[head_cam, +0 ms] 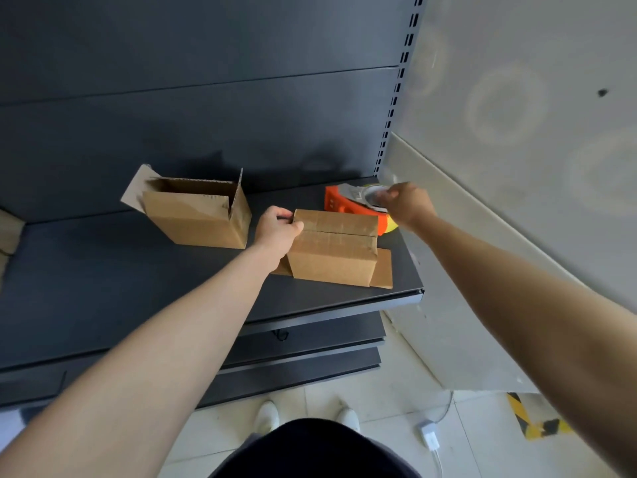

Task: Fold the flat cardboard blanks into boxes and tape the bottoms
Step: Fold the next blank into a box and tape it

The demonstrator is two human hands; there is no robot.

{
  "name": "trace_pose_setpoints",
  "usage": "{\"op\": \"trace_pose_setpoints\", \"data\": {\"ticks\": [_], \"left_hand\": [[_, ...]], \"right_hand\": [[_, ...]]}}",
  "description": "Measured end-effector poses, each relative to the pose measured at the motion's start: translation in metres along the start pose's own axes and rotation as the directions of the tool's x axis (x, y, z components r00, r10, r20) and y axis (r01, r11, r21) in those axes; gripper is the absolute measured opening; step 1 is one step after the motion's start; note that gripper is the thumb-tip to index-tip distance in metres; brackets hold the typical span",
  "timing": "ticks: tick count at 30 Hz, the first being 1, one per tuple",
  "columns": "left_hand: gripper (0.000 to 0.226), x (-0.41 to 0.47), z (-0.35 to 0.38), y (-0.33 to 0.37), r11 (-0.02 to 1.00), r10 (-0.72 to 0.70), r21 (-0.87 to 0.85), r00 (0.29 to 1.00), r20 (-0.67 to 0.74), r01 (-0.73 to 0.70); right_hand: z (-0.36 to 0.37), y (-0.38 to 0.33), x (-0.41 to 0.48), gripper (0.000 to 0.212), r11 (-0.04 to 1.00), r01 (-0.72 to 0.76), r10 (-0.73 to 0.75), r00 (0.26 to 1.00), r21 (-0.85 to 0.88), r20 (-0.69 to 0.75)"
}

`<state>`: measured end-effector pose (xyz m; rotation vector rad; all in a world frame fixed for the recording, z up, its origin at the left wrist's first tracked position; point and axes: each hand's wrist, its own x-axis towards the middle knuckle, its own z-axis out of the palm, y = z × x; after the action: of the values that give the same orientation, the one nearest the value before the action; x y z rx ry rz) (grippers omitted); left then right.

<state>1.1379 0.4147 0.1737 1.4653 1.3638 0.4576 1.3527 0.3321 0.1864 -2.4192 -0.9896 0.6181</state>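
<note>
Shorts (310, 450) and white shoes (267, 414) at the bottom of view, standing on pale floor tiles. White charger (430, 439) with its cable lies on the floor to my right, yellow-black hazard tape (531, 419) beyond it.

Both arms are out over the dark shelf (138, 288).

Left hand (277, 229): fingers curled over the top left edge of the closed box (336, 251), thumb on the near side. Firm grip on cardboard.

Closed box sits near the shelf's right end, shut flaps facing up, seam running left-right. The top looks glossy, probably clear tape, can't confirm. Loose flaps splay flat on the shelf at its base, one at the right, one peeking out under my left wrist.

Right hand (406, 205): fingers closed around the top of the orange tape dispenser (348, 201), at the metal part. Fingertips are motion-blurred. Dispenser sits just behind the closed box, against the back panel.

Open box (200, 215) stands upright to the left of my left hand, apart from it, flaps up.
</note>
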Motion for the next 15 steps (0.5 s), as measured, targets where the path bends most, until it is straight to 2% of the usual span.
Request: {"op": "trace_pose_setpoints", "data": {"ticks": [2,4,6,8,10,15], "left_hand": [[0.029,-0.003,0.0,0.003,1.0,0.002,0.026,1.0,-0.009,-0.002],[0.028,-0.005,0.001,0.005,0.998,0.009,0.061,1.0,-0.02,-0.008],[0.028,-0.007,0.002,0.007,0.994,0.015,0.106,0.999,-0.03,-0.012],[0.028,-0.008,0.002,0.007,0.987,0.024,0.162,0.999,-0.034,-0.018],[0.028,-0.01,0.002,0.009,0.977,0.024,0.21,0.999,-0.026,-0.018],[0.03,-0.009,-0.004,0.01,0.982,-0.057,0.183,0.998,0.035,0.05]], "right_hand": [[-0.011,-0.011,-0.012,0.045,0.995,-0.1,0.1,0.994,-0.003,0.039],[-0.014,-0.016,-0.026,0.052,0.96,-0.258,0.23,0.946,0.104,0.229],[-0.011,-0.016,-0.036,0.061,0.935,-0.336,0.272,0.885,0.114,0.379],[-0.004,-0.013,-0.041,0.061,0.926,-0.358,0.284,0.868,0.117,0.408],[0.004,-0.012,-0.043,0.054,0.896,-0.388,0.278,0.869,0.216,0.409],[0.013,-0.013,-0.047,0.043,0.824,-0.452,0.293,0.856,0.341,0.427]]}}
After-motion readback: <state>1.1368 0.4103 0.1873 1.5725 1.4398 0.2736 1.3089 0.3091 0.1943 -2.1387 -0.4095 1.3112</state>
